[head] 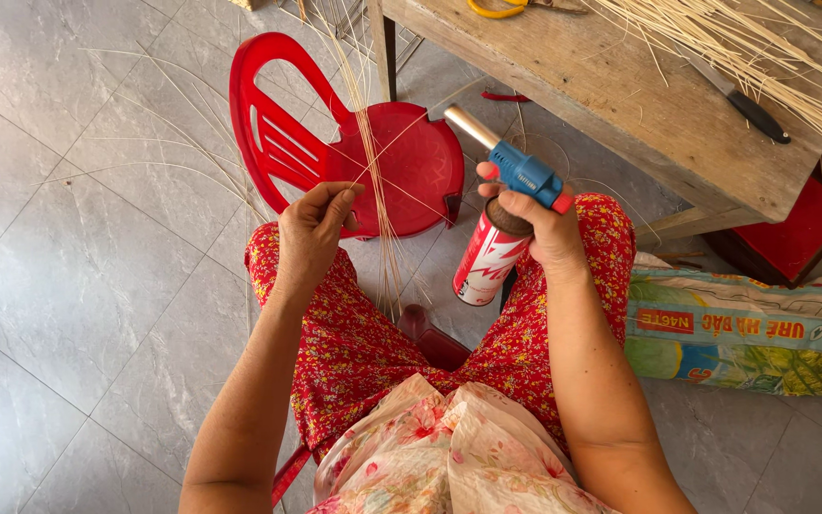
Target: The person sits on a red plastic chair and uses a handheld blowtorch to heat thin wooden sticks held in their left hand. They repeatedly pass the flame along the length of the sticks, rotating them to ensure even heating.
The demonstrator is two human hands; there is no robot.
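Note:
My right hand grips a gas torch: a blue head with a metal nozzle pointing up-left, mounted on a red and white canister. My left hand pinches a bundle of thin pale reed strands that rise upward in front of a red plastic chair. The torch nozzle sits to the right of the strands, apart from them. I am seated, with red floral trousers over my knees.
A wooden table at upper right carries a heap of pale strands, a black-handled knife and yellow-handled scissors. A printed woven sack lies on the grey tile floor at right, by a red stool.

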